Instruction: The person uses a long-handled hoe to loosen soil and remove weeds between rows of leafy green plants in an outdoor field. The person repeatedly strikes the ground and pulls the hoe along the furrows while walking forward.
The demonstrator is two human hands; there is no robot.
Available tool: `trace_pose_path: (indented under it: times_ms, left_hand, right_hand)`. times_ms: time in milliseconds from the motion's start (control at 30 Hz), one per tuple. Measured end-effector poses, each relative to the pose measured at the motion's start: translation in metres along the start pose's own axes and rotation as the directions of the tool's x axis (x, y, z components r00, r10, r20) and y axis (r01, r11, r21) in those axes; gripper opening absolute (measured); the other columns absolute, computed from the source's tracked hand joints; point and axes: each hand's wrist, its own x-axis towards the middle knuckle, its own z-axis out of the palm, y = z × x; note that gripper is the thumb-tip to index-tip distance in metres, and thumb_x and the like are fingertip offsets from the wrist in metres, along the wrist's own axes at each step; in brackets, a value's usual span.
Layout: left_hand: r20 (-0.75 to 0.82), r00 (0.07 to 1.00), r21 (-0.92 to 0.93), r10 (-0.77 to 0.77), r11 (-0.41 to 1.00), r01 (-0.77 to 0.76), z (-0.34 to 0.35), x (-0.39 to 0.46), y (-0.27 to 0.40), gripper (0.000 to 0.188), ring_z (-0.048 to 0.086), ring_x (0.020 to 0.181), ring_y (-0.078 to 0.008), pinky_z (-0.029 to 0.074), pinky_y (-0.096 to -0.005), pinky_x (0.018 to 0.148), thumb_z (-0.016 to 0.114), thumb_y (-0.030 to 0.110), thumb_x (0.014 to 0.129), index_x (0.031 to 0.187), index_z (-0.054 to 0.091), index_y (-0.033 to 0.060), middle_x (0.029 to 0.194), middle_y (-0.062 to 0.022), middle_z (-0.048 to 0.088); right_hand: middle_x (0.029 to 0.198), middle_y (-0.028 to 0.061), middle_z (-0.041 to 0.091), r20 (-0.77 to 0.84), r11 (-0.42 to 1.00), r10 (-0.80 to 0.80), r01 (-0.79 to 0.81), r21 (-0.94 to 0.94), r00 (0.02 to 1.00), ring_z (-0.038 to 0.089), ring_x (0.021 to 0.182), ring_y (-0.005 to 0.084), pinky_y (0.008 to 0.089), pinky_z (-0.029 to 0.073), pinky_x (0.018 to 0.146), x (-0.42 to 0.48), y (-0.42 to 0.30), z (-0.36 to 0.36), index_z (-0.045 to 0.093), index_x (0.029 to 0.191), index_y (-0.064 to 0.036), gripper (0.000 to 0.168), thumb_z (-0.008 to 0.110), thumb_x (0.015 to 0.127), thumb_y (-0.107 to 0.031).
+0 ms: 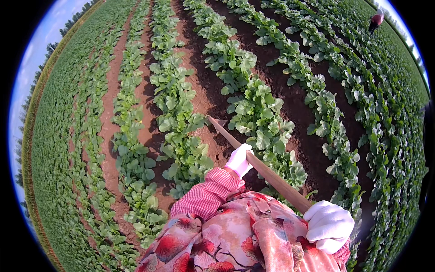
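My left hand (239, 159), in a white glove, grips the lower part of a hoe's wooden handle (275, 176). Closed round the handle's near end is my right hand (329, 226), gloved in white too, in front of my flowered clothing. The handle slants away to the upper left, to a dark metal hoe blade (221, 123) low over the brown soil (200, 98) between two crop rows. The blade is partly hidden by the handle; whether it touches the soil I cannot tell. Leafy green plants (185, 136) stand left of the blade, and more leafy plants (260, 119) stand right of it.
Many curved-looking rows of the same crop (132, 125) run away on both sides, with strips of bare soil between them. A person (376, 21) is bent over far off at the upper right. Trees (47, 56) line the field's far left edge.
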Motion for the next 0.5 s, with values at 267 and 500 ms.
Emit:
trace_pose_path:
  times_ms: [267,500]
  left_hand:
    - [-0.010,0.998,0.133,-0.057,0.989,0.058,0.027,-0.013,0.039,0.017,0.052,0.068,-0.0173,0.044,-0.0326,0.061,0.061,0.019,0.080,0.085,0.047,0.0097,0.074,-0.0030,0.051]
    - [-0.060,0.998,0.279,-0.035,0.959,0.050,0.030,-0.003,0.050,0.017,0.052,0.051,-0.0172,0.043,-0.0312,0.046,0.060,0.019,0.080,0.081,0.050,0.0052,0.066,-0.0055,0.053]
  right_hand:
    - [0.070,0.0098,0.062,-0.089,0.910,0.315,-0.328,-0.255,0.945,0.059,0.064,0.0239,0.0321,0.047,0.063,0.027,0.082,0.023,0.065,0.089,-0.002,0.016,0.060,0.075,-0.007]
    - [0.071,0.0101,0.061,-0.121,0.831,0.316,-0.336,-0.443,0.941,0.059,0.065,0.0244,0.0327,0.047,0.060,0.044,0.141,0.042,0.063,0.088,-0.003,0.014,0.059,0.075,-0.005]
